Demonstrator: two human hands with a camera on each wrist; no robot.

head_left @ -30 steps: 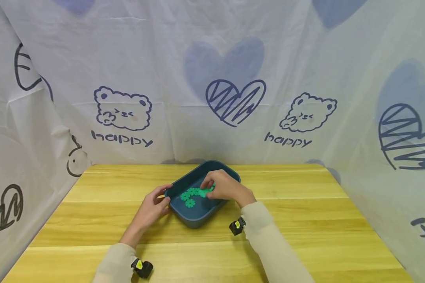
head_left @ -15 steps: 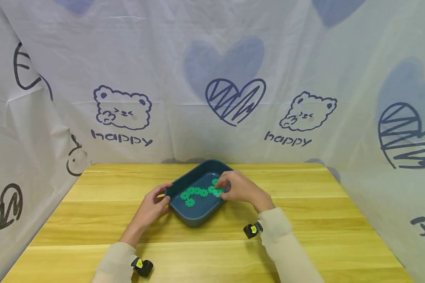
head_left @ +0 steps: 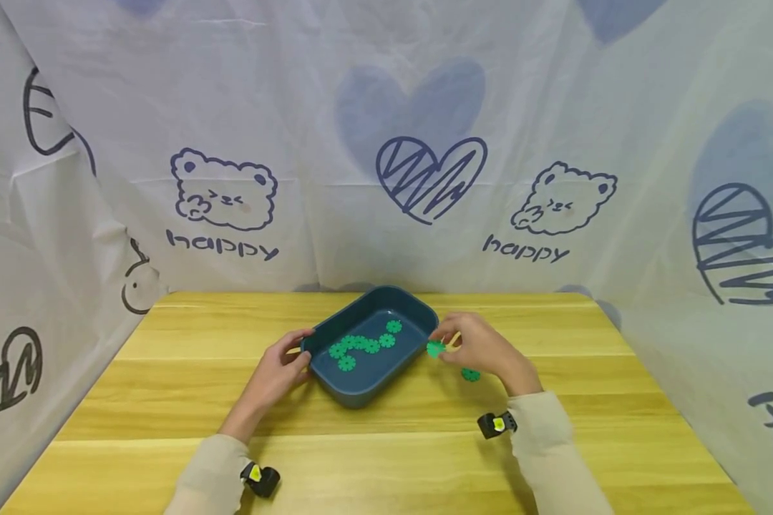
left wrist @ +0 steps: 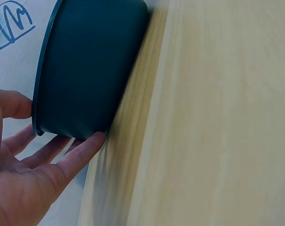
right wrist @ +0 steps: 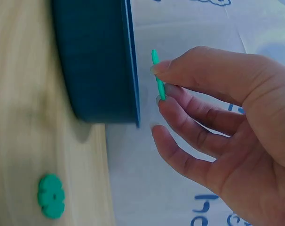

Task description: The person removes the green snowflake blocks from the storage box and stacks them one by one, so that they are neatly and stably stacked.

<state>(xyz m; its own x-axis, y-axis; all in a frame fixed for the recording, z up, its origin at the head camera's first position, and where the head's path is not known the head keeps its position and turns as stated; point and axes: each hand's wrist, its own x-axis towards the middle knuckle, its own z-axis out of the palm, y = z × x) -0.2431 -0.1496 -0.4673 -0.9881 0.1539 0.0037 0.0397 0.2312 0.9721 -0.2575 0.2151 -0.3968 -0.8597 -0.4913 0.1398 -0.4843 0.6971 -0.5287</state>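
A dark blue plastic bin (head_left: 356,398) stands slanted on the table. In it lie several flat green notched discs, like snowflake building pieces (head_left: 371,346). My left hand (head_left: 280,370) holds the bin's left end, with thumb and fingers spread around the corner; the left wrist view shows fingertips against the bin's outer wall (left wrist: 88,70). Just outside the right rim, my right hand (head_left: 479,348) pinches one green notched disc (right wrist: 159,77) between thumb and fingers, above the table. Another green disc (head_left: 470,374) lies flat on the wood below this hand.
The light wooden table (head_left: 361,465) runs back to a white printed cloth (head_left: 335,236) that hangs behind and along both sides. A small black camera (head_left: 261,481) sits on the left wrist, another camera (head_left: 493,425) on the right.
My right hand has moved right, from inside the bin to past its rim, carrying a green disc. The disc on the table now shows. My left hand stays at the bin.
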